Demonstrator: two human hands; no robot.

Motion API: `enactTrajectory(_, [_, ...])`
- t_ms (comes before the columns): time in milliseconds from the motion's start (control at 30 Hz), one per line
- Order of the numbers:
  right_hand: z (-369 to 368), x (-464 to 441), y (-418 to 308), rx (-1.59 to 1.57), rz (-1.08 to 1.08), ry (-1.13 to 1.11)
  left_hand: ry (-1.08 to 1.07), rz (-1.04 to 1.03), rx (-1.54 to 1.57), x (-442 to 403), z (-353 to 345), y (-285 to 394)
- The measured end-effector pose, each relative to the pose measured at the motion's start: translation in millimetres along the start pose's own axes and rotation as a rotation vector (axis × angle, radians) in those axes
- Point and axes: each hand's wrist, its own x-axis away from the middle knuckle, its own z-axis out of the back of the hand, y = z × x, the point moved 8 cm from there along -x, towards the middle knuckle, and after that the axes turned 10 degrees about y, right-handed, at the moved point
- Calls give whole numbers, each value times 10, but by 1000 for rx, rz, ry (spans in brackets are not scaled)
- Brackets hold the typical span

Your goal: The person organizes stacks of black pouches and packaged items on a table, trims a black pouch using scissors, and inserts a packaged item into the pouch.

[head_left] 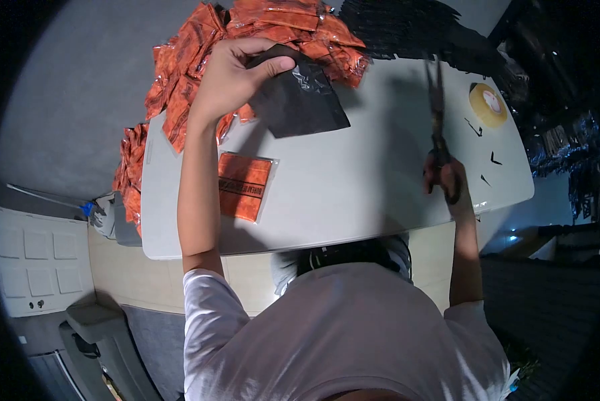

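Between the thumb and fingers of my left hand [246, 70] is a flat black pouch [300, 103], held by its upper corner above the table. A shiny crinkled patch shows on its face. My right hand [447, 179], smeared a little by motion, grips the handles of a pair of scissors [437, 113] whose blades point away from me. The blades are apart from the pouch, well to its right. Below my left hand, one orange packet with dark print [245, 187] in clear wrap lies flat on the white table [340, 194].
Many orange wrapped packets [193, 60] heap up at the table's far left, some hanging over the side. A dark stack of black pieces [407, 27] lies at the back. On the right are a yellow tape roll [488, 105] and small black scraps [495, 158].
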Motion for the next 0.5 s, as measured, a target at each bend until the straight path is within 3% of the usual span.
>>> enactTrajectory(67, [-263,81,-107,10,-31,-6,2,5,15,14,-22,54])
enactTrajectory(133, [-547,128,-191,261,38,-93,11,11,28,23,-15,105])
enactTrajectory(233, [-859,195,-315,388,21,-216,-16,65,3,32,-23,110])
enactTrajectory(500, [-1177,230,-322,212,-18,-289,-89,96,11,76,-131,134])
